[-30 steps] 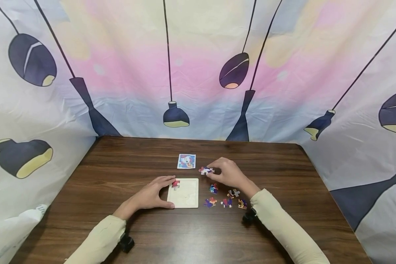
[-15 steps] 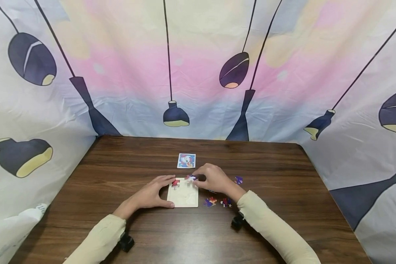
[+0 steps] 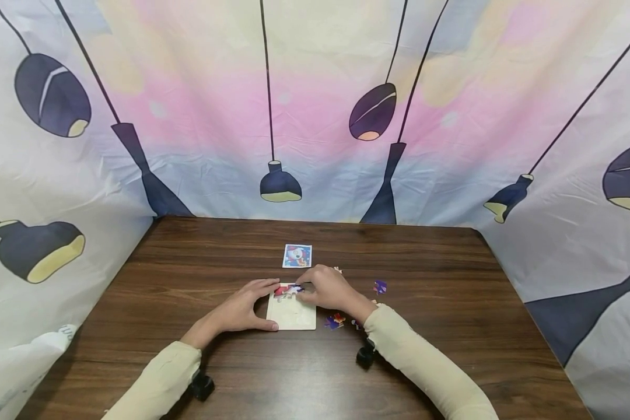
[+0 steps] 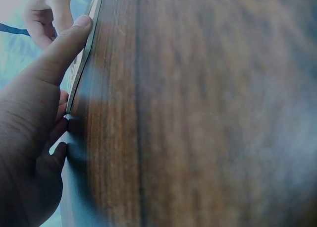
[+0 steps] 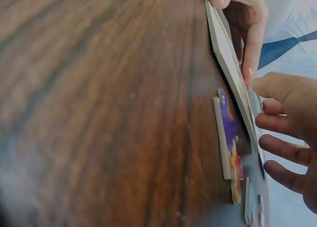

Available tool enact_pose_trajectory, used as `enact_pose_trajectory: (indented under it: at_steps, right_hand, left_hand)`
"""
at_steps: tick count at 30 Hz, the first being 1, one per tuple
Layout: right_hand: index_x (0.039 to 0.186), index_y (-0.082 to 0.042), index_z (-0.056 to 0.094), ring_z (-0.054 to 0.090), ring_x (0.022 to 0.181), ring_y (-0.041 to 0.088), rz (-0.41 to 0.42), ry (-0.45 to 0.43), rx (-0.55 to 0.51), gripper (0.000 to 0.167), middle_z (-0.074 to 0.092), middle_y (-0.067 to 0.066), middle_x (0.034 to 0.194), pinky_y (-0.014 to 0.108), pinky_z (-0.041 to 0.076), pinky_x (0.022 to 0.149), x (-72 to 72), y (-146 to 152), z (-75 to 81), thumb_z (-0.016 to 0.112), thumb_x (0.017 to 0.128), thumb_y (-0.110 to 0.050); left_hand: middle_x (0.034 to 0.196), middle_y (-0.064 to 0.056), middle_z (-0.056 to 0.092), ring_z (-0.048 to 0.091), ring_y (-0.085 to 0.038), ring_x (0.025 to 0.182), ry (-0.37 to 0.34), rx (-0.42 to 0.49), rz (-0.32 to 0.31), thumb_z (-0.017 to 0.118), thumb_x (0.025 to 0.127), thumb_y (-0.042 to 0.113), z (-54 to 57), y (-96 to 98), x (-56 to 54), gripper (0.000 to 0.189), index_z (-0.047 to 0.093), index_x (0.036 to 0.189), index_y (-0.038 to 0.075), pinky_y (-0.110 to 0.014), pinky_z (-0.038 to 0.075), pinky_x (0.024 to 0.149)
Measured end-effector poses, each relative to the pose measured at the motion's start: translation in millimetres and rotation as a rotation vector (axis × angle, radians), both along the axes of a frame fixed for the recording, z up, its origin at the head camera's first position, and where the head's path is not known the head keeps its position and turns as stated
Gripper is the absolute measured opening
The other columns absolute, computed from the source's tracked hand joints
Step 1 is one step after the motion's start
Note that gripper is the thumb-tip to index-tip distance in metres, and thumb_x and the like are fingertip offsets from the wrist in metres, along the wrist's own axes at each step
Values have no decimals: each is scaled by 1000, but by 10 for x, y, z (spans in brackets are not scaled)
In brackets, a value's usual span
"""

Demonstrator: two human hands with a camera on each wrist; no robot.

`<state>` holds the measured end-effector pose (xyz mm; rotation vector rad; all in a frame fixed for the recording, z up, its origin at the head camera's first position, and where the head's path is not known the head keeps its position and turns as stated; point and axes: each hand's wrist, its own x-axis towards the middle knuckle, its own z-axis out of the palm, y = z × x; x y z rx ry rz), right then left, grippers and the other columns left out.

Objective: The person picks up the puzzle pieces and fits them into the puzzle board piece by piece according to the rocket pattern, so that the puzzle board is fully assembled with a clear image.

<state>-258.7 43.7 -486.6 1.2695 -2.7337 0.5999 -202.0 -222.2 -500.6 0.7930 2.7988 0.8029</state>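
A pale, square puzzle board [image 3: 294,318] lies on the table. My left hand [image 3: 236,306] holds it at its left side, thumb at the near corner and fingers at the far corner. A red puzzle piece [image 3: 280,290] sits in the board's far left corner. Beside it, my right hand [image 3: 328,287] pinches a white and purple puzzle piece [image 3: 293,289] over the far part of the board. In the right wrist view, the other fingers [image 5: 285,148] of that hand are spread at the board's right edge. The rest of the board's face looks bare.
Loose pieces lie right of the board, among them a purple and orange piece [image 3: 334,321] and a purple piece [image 3: 380,286]; the right hand and forearm partly hide others. A small picture card [image 3: 297,256] lies beyond the board. A patterned curtain [image 3: 315,116] surrounds the table.
My right hand has carried the white and purple piece from the table right of the card leftward onto the board, beside the red piece. The left hand stays put.
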Motion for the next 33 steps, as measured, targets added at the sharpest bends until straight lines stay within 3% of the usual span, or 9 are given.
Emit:
enact_pose_trajectory:
  at_steps: [12, 33]
  right_hand:
    - [109, -14, 80, 69, 97, 14, 28, 36, 12, 27, 77, -2, 106, 32, 55, 87, -22, -38, -64, 78, 92, -35]
    - [106, -16, 81, 68, 102, 19, 1, 14, 31, 21, 76, -3, 109, 33, 56, 85, -11, -91, -28, 78, 91, -31]
  left_hand:
    - [160, -6, 41, 35, -31, 148, -3, -1, 9, 78, 75, 71, -5, 5, 5, 104, 47, 154, 12, -58, 36, 114]
    - [160, -8, 42, 36, -31, 148, -14, -4, 14, 80, 76, 68, 23, 22, 12, 102, 47, 154, 11, -58, 37, 113]
